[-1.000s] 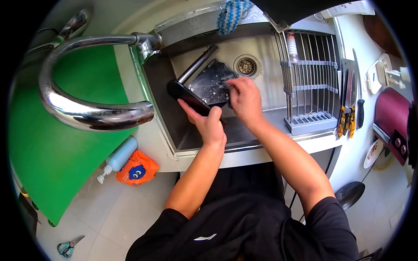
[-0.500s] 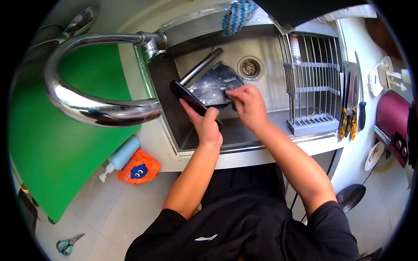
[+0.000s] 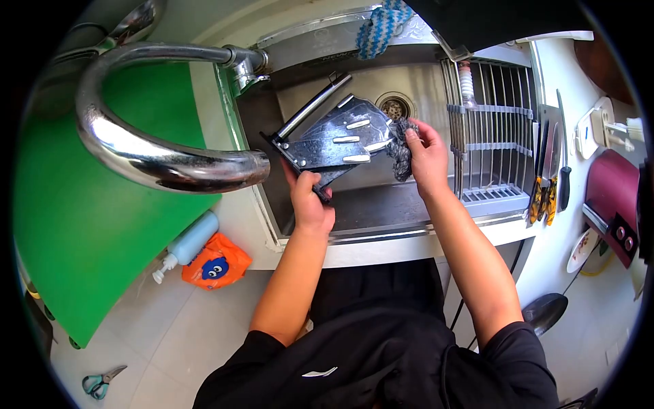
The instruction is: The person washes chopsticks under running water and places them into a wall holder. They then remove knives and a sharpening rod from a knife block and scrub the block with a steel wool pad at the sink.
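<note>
Over the sink (image 3: 354,215), my left hand (image 3: 310,201) is closed on the lower left edge of a black slotted holder (image 3: 320,148) with a chrome bar along one side. The holder is tilted, and its flat face with several bright slots is turned up and looks wet. My right hand (image 3: 429,157) pinches a dark grey steel wool scrubber (image 3: 402,153), which touches or sits just beside the holder's right end. Part of the holder's near edge is hidden by my left fingers.
A chrome faucet (image 3: 174,160) curves in from the left. On the right stand a wire dish rack (image 3: 494,146) and knives (image 3: 548,157). A blue-white cloth (image 3: 380,31) hangs at the back. A green board (image 3: 129,225), pump bottle (image 3: 191,242) and orange bag (image 3: 218,262) are at left.
The holder has turned so its slotted face shows more fully. My right hand has moved right and slightly up with the scrubber, which is now plainly visible. My left hand still grips the holder.
</note>
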{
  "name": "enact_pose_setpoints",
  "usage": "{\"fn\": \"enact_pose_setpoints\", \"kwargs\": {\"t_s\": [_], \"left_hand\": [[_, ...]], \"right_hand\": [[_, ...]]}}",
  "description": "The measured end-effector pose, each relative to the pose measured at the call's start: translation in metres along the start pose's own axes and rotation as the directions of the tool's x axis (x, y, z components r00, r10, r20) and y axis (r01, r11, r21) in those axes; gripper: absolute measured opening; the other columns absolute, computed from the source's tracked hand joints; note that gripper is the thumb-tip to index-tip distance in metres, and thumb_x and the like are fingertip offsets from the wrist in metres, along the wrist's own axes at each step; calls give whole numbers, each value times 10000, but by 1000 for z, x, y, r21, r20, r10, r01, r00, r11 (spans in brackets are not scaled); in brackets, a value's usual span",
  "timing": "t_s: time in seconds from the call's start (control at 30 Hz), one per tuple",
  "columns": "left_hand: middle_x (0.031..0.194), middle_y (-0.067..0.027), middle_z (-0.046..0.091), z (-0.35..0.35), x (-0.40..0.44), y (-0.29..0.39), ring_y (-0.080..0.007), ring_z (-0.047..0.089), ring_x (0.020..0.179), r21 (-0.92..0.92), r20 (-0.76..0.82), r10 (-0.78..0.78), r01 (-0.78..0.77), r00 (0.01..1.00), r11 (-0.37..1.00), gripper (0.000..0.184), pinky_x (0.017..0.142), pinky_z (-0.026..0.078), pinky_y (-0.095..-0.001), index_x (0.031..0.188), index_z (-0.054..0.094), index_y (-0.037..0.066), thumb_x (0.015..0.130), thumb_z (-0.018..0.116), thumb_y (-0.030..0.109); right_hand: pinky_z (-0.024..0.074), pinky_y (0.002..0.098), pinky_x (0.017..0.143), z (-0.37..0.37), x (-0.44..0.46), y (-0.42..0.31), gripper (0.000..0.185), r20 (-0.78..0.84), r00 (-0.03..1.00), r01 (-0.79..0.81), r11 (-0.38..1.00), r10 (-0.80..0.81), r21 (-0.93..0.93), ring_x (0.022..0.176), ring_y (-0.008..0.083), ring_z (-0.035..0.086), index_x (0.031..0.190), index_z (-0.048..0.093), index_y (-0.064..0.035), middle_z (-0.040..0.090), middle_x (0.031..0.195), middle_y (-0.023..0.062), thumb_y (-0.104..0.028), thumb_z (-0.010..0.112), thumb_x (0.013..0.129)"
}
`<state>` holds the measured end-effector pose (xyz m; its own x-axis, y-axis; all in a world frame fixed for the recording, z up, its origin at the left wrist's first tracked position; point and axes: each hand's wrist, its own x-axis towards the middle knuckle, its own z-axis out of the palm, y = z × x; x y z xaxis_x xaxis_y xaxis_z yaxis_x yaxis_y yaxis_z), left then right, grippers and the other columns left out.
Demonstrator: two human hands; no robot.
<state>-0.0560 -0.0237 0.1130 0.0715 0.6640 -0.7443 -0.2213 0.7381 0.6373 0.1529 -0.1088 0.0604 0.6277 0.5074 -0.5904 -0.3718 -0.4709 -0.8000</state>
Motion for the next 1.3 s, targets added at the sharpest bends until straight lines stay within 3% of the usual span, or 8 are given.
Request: {"fn": "enact_pose_setpoints", "kwargs": {"t_s": [0.07,0.13,0.2,0.47,0.63,1.03,1.13,1.3], "left_hand": [[1218,29,557,0,-3,3,-88,525,890,-23,13,-15,16,1000,1000,973,623,411,-229,1681,237,253,785,578,94],[1191,26,564,-2,-3,0,-86,520,849,-43,27,-37,38,999,998,967,609,406,-225,1679,247,248,784,575,83],[1168,21,568,-4,-2,-6,-78,510,832,78,81,82,-88,993,993,971,613,399,-216,1683,240,236,784,566,63],[1161,16,561,-10,-2,4,-79,493,829,108,87,99,-108,991,988,975,626,389,-226,1691,220,213,783,542,62],[1239,-1,558,-22,0,0,-93,517,871,131,167,90,-113,982,985,1000,667,416,-226,1692,220,189,755,525,18],[1598,-92,398,-15,-5,-2,-240,431,1444,122,328,63,-109,943,986,1075,1194,346,-343,1700,178,109,699,550,-11],[1615,-73,418,-4,-12,-5,-217,440,1444,223,347,97,-183,933,957,1045,1129,402,-294,1699,208,119,713,534,9],[1601,-61,430,-6,-14,-2,-206,462,1420,225,327,119,-199,938,954,1036,1100,418,-281,1696,225,117,712,528,1]], "right_hand": [[554,268,820,13,-2,-6,242,-48,993,118,965,-110,236,932,93,661,1233,740,-38,736,1133,67,-97,704,1000],[565,312,833,12,-5,-18,205,179,960,253,942,-216,-219,951,167,707,1144,777,-64,762,1092,83,-67,738,943],[566,352,915,16,7,-15,239,428,630,776,535,-648,-333,1011,235,721,1142,795,-79,771,1118,87,-34,751,912],[575,404,909,3,11,14,185,208,842,538,754,-497,-377,997,331,722,1063,794,-61,764,1070,139,-19,729,894],[574,407,911,6,38,5,220,434,673,738,573,-599,-356,1007,341,717,1063,791,-54,760,1070,143,5,725,861],[571,419,849,5,39,-12,203,538,700,693,628,-469,-353,934,347,709,1013,808,-82,745,965,137,-20,745,829],[570,419,837,28,45,-36,205,735,507,801,560,-449,-211,947,349,706,1014,806,-84,739,955,130,-22,733,833],[578,420,843,15,51,-25,206,757,491,823,514,-431,-241,946,338,708,984,807,-96,734,944,117,-14,726,814]]}}
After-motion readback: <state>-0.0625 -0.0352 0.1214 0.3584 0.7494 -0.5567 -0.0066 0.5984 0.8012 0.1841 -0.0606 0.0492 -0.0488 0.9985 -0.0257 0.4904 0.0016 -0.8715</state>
